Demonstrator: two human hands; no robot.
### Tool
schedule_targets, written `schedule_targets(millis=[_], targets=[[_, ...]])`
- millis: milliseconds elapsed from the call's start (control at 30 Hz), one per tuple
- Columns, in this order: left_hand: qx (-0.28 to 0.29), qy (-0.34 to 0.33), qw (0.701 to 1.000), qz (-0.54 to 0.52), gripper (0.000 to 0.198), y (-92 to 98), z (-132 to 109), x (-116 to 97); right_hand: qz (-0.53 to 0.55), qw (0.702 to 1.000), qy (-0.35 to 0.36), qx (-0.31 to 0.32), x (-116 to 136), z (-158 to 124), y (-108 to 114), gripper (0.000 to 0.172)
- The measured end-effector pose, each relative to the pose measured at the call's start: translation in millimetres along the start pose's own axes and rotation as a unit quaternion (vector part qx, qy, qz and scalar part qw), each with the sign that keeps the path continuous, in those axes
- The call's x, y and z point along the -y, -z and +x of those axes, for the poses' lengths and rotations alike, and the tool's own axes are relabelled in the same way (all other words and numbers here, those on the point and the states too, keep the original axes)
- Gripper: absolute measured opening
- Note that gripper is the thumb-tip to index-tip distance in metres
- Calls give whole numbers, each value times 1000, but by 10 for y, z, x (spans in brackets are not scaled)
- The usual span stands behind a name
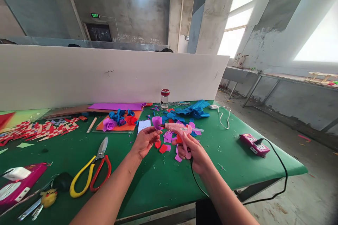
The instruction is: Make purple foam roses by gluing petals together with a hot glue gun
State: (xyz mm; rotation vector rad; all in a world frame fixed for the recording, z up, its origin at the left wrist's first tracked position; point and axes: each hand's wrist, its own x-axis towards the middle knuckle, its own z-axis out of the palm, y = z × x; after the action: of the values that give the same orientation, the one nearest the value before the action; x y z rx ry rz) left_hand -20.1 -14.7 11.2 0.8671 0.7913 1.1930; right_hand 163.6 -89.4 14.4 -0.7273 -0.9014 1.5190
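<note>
A pink hot glue gun [175,127] is gripped by its handle in my right hand [196,151], its nozzle pointing left. Between the closed fingers of my left hand [145,142] is a purple paper flower [157,122], right at the nozzle tip. A clear glue stick end sticks out of the gun's back, and its black cord hangs below my right hand. Under and around the gun lie purple paper pieces [178,157] and red paper pieces [163,148]. A phone [144,125] with a lit screen lies just behind my left hand.
Scissors [101,153] with yellow and red handles lie left on the green table [148,197]. Finished paper flowers [109,124] sit on orange sheets. A jar [164,99], blue paper [194,110] and a white divider [113,77] stand behind. A power strip [255,145] lies right, with keys [49,198] at left.
</note>
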Motion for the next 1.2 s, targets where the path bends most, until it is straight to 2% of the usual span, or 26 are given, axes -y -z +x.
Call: schedule_targets(millis=[100,267,500,667,767,833,900,1000,1100,1200], targets=[[-2,1,1000,-3,29,10,3,-1,40,999,-31,-1,-19,27,70,37],[2,5,1000,-9,27,24,13,6,89,990,-93,-53,12,81,219,29],[0,16,999,-31,23,45,34,21,154,979,-111,-71,177,84,435,25],[1,15,999,-38,22,60,46,27,110,987,-79,-81,363,-18,828,18],[2,14,999,-40,22,66,54,36,71,984,-70,-146,466,-90,1141,11],[3,14,999,-40,22,64,63,39,-1,976,-55,-212,515,-133,1345,15],[3,13,999,-39,23,58,75,36,-126,955,-15,-267,545,-172,1526,26],[-1,9,999,-32,24,55,100,26,-349,887,24,-301,557,-218,1740,42],[5,11,1000,-22,24,68,120,23,-521,803,7,-288,524,-248,1896,50],[10,13,1000,-17,24,83,114,33,-634,728,-12,-258,454,-280,2007,54]])
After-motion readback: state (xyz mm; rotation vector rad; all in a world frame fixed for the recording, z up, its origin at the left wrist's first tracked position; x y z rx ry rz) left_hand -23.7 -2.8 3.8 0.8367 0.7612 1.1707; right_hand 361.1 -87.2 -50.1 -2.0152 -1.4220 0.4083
